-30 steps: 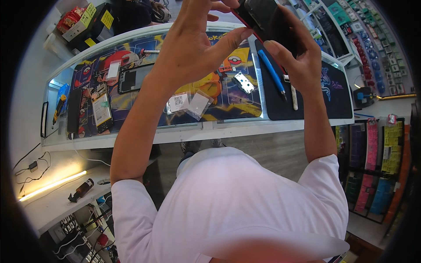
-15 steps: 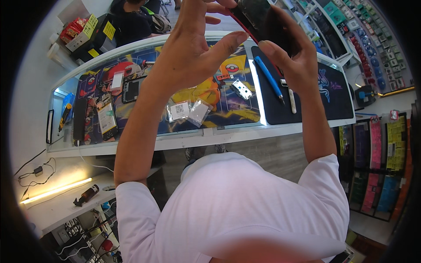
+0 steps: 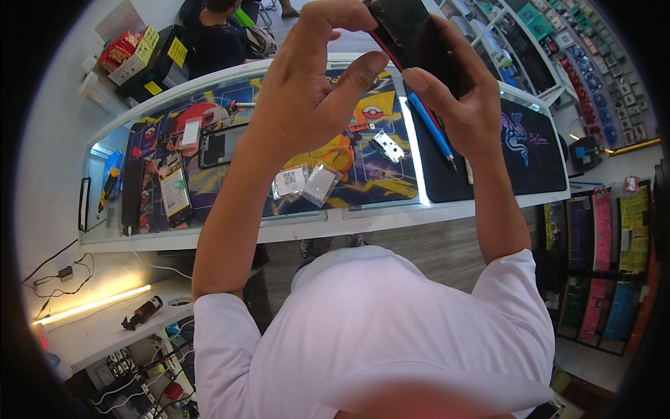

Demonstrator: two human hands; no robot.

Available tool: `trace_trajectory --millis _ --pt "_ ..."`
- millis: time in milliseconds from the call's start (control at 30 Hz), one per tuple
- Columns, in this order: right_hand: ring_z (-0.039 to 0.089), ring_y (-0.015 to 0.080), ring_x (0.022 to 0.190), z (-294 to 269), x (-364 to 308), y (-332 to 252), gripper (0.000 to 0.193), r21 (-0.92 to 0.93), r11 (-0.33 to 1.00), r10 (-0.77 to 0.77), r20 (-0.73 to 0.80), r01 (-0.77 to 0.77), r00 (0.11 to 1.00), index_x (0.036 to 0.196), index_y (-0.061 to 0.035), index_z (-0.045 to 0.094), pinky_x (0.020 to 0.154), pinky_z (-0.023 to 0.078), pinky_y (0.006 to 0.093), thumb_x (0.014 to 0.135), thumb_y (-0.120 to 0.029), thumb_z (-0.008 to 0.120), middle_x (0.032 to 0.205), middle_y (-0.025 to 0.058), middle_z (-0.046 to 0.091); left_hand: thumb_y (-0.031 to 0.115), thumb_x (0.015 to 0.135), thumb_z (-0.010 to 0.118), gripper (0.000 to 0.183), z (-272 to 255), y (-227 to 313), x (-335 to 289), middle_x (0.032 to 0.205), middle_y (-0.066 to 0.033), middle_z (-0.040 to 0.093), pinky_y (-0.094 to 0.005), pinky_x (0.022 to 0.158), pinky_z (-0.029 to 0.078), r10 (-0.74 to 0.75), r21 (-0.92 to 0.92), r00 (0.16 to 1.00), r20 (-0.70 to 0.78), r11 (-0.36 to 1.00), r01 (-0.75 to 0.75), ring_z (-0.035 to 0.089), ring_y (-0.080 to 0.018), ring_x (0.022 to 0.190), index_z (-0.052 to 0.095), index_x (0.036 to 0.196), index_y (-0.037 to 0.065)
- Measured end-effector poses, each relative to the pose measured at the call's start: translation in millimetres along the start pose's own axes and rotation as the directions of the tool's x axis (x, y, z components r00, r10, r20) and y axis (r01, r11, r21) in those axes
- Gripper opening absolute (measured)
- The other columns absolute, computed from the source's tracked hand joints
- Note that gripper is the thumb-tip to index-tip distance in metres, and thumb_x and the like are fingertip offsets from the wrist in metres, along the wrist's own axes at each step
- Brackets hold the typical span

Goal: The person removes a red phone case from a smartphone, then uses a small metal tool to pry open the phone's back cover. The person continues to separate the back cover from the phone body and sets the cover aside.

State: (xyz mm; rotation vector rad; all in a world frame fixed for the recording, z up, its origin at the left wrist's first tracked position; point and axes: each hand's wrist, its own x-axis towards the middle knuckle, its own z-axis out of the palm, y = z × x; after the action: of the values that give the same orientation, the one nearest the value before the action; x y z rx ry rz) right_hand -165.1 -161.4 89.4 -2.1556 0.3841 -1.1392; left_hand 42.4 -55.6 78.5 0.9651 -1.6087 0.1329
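Observation:
At the top of the view, my right hand point(image 3: 469, 105) is wrapped round a dark smartphone point(image 3: 413, 42) with a red edge. Its thumb lies toward the near end and its fingers go along the right side. My left hand point(image 3: 300, 105) is at the phone's left edge, its bent index fingertip against that edge and its thumb stretched apart. Below the hands, a blue pen-shaped tool point(image 3: 431, 131) lies on a black mat point(image 3: 527, 164). Left of it a small silver phone part point(image 3: 389, 146) rests on a colourful cartoon mat point(image 3: 380, 185).
Two small clear bags point(image 3: 321, 185) lie near the counter's white front edge point(image 3: 307, 228). An opened phone with its battery showing point(image 3: 174, 192) and a dark phone frame point(image 3: 218, 148) are at left. A seated person point(image 3: 216, 38) is beyond the counter. Accessory racks point(image 3: 600, 251) stand at right.
My left index finger has bent in to the phone's left edge, and the other left fingers have curled. The right hand keeps its hold on the phone. The view has shifted slightly.

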Motion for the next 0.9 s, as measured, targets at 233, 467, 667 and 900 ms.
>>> trace_trajectory --millis 233,467,667,900 --pt "0.070 0.0243 0.113 -1 1 -5 0.076 -0.063 0.998 -0.008 0.035 0.010 0.999 0.145 -0.0027 0.056 0.100 0.055 0.0339 0.085 -0.037 0.087 0.126 0.0166 0.069 0.015 0.090 0.078 0.035 -14 4 1 0.120 -0.0166 0.058 -0.0464 0.096 0.048 0.177 0.364 0.984 0.007 0.916 -0.167 0.058 -0.0342 0.114 0.060 0.120 0.009" --pt "0.072 0.0216 0.102 6 -3 5 0.081 0.008 0.990 0.137 0.085 -0.138 0.987 0.139 -0.0022 0.062 0.089 0.058 0.0305 0.081 -0.053 0.085 0.117 0.0173 0.071 0.030 0.081 0.088 0.035 -14 1 -16 0.130 -0.0010 0.059 -0.0380 0.098 0.046 0.134 0.541 0.990 0.033 0.831 -0.130 0.051 -0.0247 0.121 0.075 0.114 0.025" --pt "0.073 0.0220 0.099 13 -20 21 0.083 0.100 0.883 0.424 0.250 -0.459 0.870 0.138 0.0001 0.063 0.086 0.058 0.0272 0.084 -0.061 0.079 0.115 0.0173 0.071 0.031 0.086 0.084 0.025 -10 4 -33 0.129 -0.0015 0.060 -0.0392 0.106 0.041 -0.095 0.464 0.983 0.159 0.886 0.010 0.046 -0.0247 0.128 0.078 0.109 0.023" --pt "0.071 0.0179 0.101 25 -59 46 0.079 0.257 0.591 0.614 0.472 -0.765 0.633 0.136 0.0010 0.064 0.088 0.056 0.0238 0.086 -0.060 0.076 0.114 0.0151 0.071 0.028 0.090 0.079 0.022 -4 7 -58 0.122 -0.0031 0.062 -0.0403 0.109 0.039 -0.407 0.364 0.824 0.393 0.892 0.267 0.049 -0.0250 0.126 0.079 0.110 0.019"
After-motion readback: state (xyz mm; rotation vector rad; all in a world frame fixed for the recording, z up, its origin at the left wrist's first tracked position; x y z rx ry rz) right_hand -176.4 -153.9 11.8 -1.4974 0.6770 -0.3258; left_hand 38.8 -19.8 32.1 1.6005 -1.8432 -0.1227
